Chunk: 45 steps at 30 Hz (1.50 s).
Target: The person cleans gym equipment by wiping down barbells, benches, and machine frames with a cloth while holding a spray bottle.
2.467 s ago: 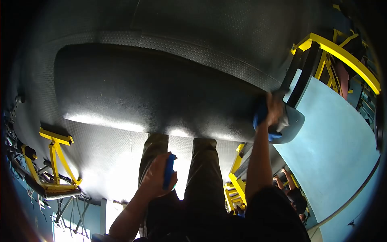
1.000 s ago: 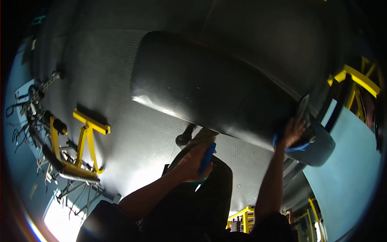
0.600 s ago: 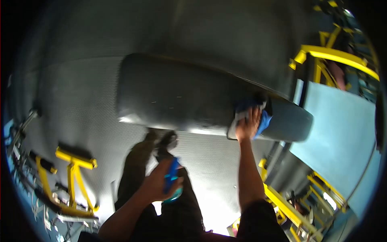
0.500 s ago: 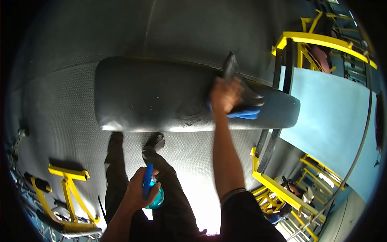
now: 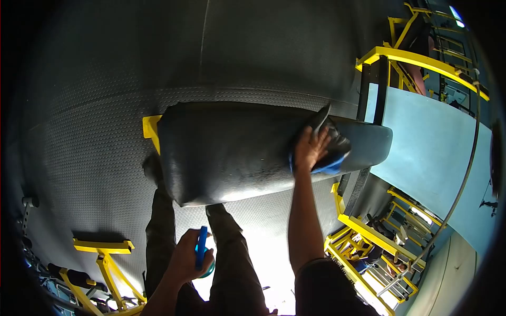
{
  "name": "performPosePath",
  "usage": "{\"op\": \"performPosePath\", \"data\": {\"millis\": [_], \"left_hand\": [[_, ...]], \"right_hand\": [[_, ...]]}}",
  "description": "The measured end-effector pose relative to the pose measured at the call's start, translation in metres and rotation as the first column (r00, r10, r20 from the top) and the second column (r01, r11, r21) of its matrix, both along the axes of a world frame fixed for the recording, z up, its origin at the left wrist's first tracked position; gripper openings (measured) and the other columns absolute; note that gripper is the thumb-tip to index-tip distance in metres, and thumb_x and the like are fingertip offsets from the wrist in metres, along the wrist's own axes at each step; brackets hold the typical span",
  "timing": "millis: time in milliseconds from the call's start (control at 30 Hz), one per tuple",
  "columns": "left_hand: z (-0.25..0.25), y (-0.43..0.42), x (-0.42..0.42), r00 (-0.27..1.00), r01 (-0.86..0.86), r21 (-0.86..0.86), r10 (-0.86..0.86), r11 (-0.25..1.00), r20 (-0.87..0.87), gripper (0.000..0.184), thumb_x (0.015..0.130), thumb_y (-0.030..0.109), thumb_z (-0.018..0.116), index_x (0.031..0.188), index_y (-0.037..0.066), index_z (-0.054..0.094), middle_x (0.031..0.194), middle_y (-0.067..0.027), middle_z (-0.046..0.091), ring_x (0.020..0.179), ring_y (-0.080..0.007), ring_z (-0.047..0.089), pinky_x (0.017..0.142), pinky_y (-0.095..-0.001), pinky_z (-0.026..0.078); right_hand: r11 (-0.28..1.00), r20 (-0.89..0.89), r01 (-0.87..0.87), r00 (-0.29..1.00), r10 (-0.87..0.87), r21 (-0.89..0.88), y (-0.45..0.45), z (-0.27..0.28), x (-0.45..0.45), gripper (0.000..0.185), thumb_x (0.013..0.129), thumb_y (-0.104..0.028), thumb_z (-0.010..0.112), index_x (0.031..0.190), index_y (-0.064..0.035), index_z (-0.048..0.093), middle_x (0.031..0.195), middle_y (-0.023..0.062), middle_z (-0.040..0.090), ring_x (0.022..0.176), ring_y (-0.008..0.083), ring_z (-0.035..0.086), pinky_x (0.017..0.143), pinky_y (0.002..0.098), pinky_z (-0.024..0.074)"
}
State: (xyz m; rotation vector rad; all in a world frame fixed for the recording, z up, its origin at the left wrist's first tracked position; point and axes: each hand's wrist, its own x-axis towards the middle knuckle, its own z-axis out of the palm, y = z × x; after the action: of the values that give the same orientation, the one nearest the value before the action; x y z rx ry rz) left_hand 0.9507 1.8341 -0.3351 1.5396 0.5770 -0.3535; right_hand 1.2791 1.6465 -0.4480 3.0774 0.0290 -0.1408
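Note:
A long black padded bench [image 5: 226, 147] lies across the middle of the head view, its right end near a light blue panel. My right hand [image 5: 311, 150] presses a dark and blue cloth [image 5: 336, 152] onto the right part of the pad, its fingers spread over the cloth. Low in front of my legs, my left hand [image 5: 188, 259] is wrapped round a spray bottle [image 5: 202, 247] with a blue trigger head and a teal body. The hand hides part of the bottle.
Yellow frame parts [image 5: 437, 63] rise at the right beside the light blue panel [image 5: 421, 131]. More yellow equipment [image 5: 105, 247] stands at the lower left. Textured black floor [image 5: 95, 142] surrounds the bench. A curved bar or cable [image 5: 470, 158] runs down the right side.
My right hand has moved with the cloth from the bench's right end toward its middle. The view has shifted, and a yellow support now shows at the bench's left end. My left hand still holds the bottle.

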Motion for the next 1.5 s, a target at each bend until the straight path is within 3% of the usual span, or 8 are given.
{"op": "performPosePath", "data": {"millis": [267,467,700,967,1167,1233,1300,1500], "left_hand": [[-0.008,0.055,0.016,0.986,0.166,-0.097,-0.162,0.981,0.049,0.038,0.074,0.016,0.066,0.108,0.003,0.054,0.094,-0.0164,0.056,0.089,-0.0350,0.056,0.080,-0.0426,0.048],[-0.023,0.069,-0.012,0.975,0.221,-0.092,-0.220,0.971,0.021,0.036,0.076,0.016,0.066,0.108,0.004,0.054,0.097,-0.0161,0.059,0.091,-0.0344,0.060,0.081,-0.0411,0.048],[-0.034,0.118,-0.018,0.999,0.033,0.010,-0.033,0.999,-0.014,0.040,0.077,0.015,0.065,0.112,0.003,0.050,0.103,-0.0150,0.056,0.096,-0.0309,0.058,0.084,-0.0379,0.046],[-0.038,0.133,-0.052,0.999,0.024,0.063,-0.022,0.998,-0.037,0.042,0.077,0.015,0.066,0.114,0.004,0.050,0.103,-0.0142,0.058,0.097,-0.0318,0.059,0.085,-0.0384,0.046],[-0.030,0.111,-0.043,0.998,0.003,0.010,-0.004,1.000,0.068,0.043,0.078,0.015,0.065,0.115,0.002,0.050,0.106,-0.0183,0.053,0.098,-0.0345,0.055,0.086,-0.0417,0.045],[-0.034,0.095,-0.049,0.987,-0.001,0.077,-0.012,0.997,0.159,0.043,0.078,0.015,0.064,0.116,0.001,0.050,0.105,-0.0184,0.054,0.096,-0.0354,0.055,0.085,-0.0427,0.046],[-0.029,0.094,-0.049,0.997,-0.013,0.002,0.013,1.000,0.077,0.044,0.077,0.014,0.064,0.116,0.001,0.049,0.104,-0.0181,0.054,0.095,-0.0355,0.055,0.084,-0.0426,0.046],[-0.033,0.088,-0.059,1.000,-0.026,-0.041,0.025,0.999,-0.012,0.045,0.077,0.013,0.065,0.116,0.000,0.049,0.103,-0.0169,0.054,0.095,-0.0343,0.056,0.083,-0.0413,0.046]], "right_hand": [[0.534,0.076,-0.745,0.607,0.791,0.399,-0.038,-0.034,-0.186,0.065,0.082,-0.041,0.060,0.136,-0.0081,0.047,0.149,0.0078,0.033,0.141,0.0339,0.021,0.114,0.0543,0.0147],[0.993,0.015,-0.048,0.999,0.046,0.110,0.096,0.011,-0.040,0.047,0.094,-0.036,0.045,0.137,-0.0206,0.046,0.154,0.0088,0.024,0.141,0.0348,0.020,0.111,0.0624,0.0115],[0.664,-0.191,-0.646,0.648,0.738,0.376,0.092,0.008,-0.234,0.052,0.081,-0.040,0.062,0.132,-0.0318,0.053,0.152,0.0076,0.027,0.141,0.0343,0.020,0.112,0.0563,0.0201],[0.965,0.035,-0.261,0.965,0.261,-0.015,0.143,-0.003,-0.119,0.045,0.092,-0.022,0.047,0.135,-0.0112,0.046,0.154,0.0152,0.022,0.144,0.0323,0.015,0.113,0.0591,0.0088],[0.657,-0.395,-0.684,0.534,0.747,0.317,0.095,0.027,-0.251,0.068,0.072,-0.031,0.068,0.136,-0.0393,0.045,0.152,0.0009,0.028,0.143,0.0349,0.015,0.110,0.0658,0.0098],[0.367,-0.061,-0.923,0.362,0.930,0.119,0.068,0.016,-0.221,0.060,0.074,-0.034,0.068,0.131,-0.0402,0.051,0.146,-0.0010,0.037,0.141,0.0300,0.023,0.109,0.0629,0.0186],[0.590,-0.461,-0.808,0.526,0.715,-0.007,0.148,0.051,-0.177,0.041,0.082,-0.036,0.061,0.123,-0.0316,0.060,0.140,0.0012,0.044,0.140,0.0275,0.026,0.107,0.0631,0.0204],[0.798,-0.355,-0.603,0.746,0.563,-0.003,0.275,0.016,-0.107,0.032,0.094,-0.032,0.044,0.114,-0.0165,0.064,0.138,0.0100,0.046,0.137,0.0316,0.029,0.106,0.0677,0.0157]]}}
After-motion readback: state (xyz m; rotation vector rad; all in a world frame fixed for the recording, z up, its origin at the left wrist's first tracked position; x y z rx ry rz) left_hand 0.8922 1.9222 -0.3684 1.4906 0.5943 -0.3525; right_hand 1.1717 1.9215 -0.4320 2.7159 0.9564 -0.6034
